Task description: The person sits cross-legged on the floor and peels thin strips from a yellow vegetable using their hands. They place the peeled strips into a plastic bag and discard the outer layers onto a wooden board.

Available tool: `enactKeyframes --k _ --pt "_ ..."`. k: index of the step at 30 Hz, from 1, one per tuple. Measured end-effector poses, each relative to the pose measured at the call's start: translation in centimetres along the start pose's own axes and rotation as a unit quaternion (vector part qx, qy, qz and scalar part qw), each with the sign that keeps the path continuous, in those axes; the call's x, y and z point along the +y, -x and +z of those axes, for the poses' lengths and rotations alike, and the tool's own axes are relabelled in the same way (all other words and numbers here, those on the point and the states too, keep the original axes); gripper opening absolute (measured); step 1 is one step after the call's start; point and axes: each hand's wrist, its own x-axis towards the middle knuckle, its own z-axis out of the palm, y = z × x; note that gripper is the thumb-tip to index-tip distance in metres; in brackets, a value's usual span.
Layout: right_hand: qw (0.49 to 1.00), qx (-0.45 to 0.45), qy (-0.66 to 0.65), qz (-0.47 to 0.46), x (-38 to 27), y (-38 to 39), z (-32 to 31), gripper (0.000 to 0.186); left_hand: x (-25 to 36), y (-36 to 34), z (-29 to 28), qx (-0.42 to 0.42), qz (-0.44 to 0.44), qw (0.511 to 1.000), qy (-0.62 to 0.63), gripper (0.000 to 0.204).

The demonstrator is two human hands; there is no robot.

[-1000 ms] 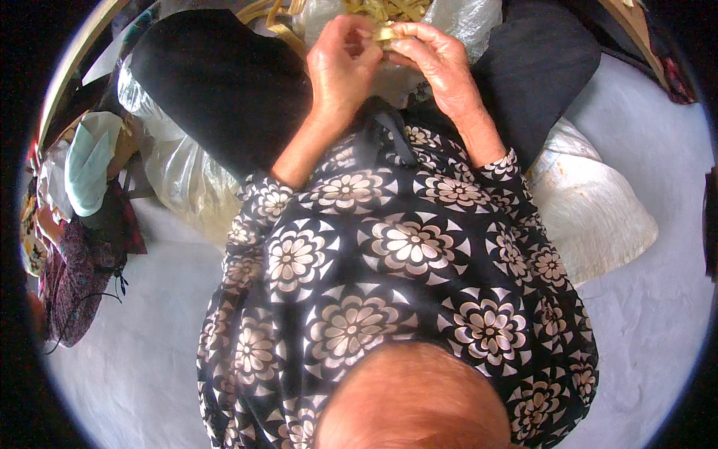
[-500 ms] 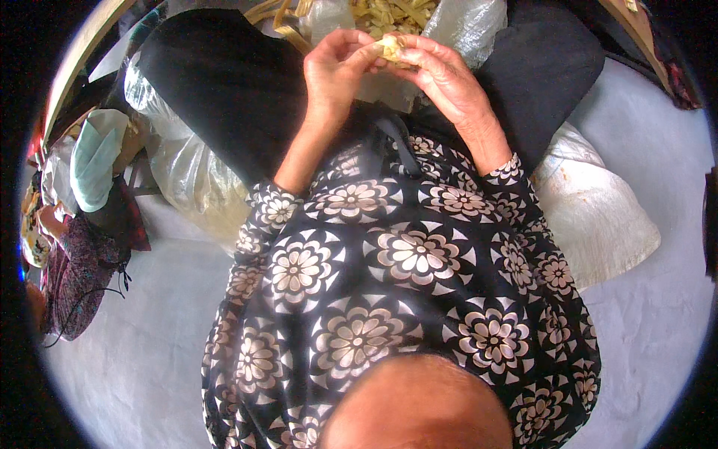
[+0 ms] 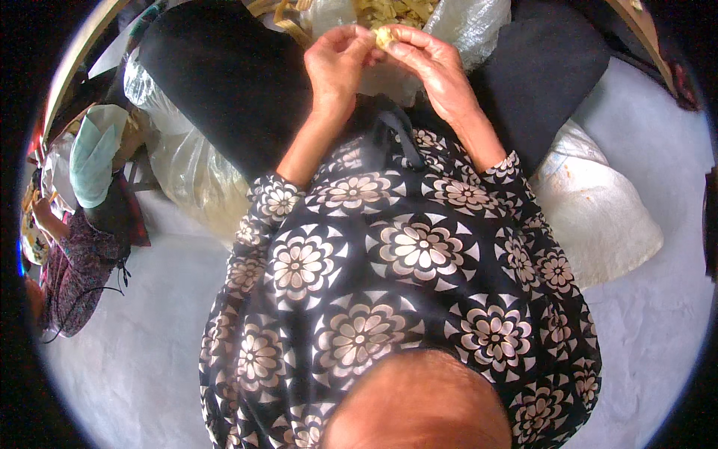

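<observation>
Between the right fingers [image 3: 411, 34], a yellowish piece [image 3: 384, 37]

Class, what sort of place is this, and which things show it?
Probably an informal floor-level workspace: there is a heap of yellowish pieces beside clear plastic, a white sack on the grey floor, and another person's patterned sleeve nearby.

- White sack [image 3: 598, 213]: right side of frame, flat on floor.
- Grey floor [image 3: 149, 322]: lower left and right.
- Pale green cloth item [image 3: 97, 157]: left.
- Purple speckled garment [image 3: 81, 280]: left, below cloth item.
</observation>
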Motion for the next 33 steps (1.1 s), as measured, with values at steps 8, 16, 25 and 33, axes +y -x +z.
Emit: enactKeyframes --k 8,16,25,33 --pt "0.988 0.025 0.114 -0.104 1.2 -0.1 -0.5 0.025 0.4 0.7 0.1 -0.025 0.034 0.998 -0.037 0.02" --pt "0.977 0.033 0.173 -0.12 -0.4 0.2 0.1 0.022 0.4 0.3 -0.6 -0.033 0.002 0.999 -0.024 0.014" --pt "0.989 0.079 0.036 -0.121 -2.1 0.3 0.2 0.021 1.0 0.1 -0.3 -0.098 -0.046 0.992 0.07 0.015" --pt "0.987 0.091 0.072 -0.111 -1.3 -0.1 0.0 0.02 1.3 0.6 0.0 -0.064 0.045 0.997 -0.017 0.018"
